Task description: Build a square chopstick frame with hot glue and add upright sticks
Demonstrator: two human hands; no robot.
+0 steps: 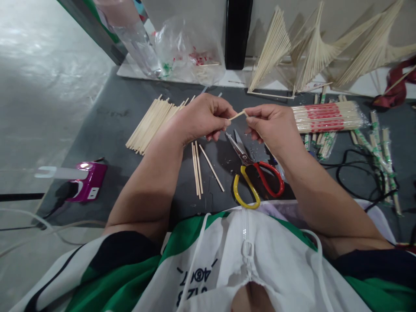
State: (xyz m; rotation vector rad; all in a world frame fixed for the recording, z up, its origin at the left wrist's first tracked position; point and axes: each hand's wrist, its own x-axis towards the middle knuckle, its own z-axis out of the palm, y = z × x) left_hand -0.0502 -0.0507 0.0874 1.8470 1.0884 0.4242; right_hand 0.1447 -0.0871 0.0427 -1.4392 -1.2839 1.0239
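Both hands work above the middle of the tabletop point(94, 113), nearer its far edge. In the left hand point(208, 116) I read thumb and fingers pinched on a thin wooden stick piece point(237, 116). The right hand point(273, 123) is closed on the same work at its right end, where a bend shows; I cannot tell whether two lengths meet there or one is bent.

Below the hands, toward the near edge: scissors point(246, 161), blades spread, one loop yellow, one red. To their left, three loose sticks point(197, 170), two side by side, the third slanted apart.

Toward the far left corner I note a stack of sticks point(152, 123), partly behind the left forearm. By the left edge: a purple power socket point(92, 182) with a black plug.

Right side: a red-printed stick packet point(329, 117) beside the right hand, green-printed wrapped chopsticks point(386, 160) and a black cable point(339, 173). Along the far edge, a white ledge point(235, 79) bears fanned stick structures point(271, 50) and a clear plastic bag point(182, 47).
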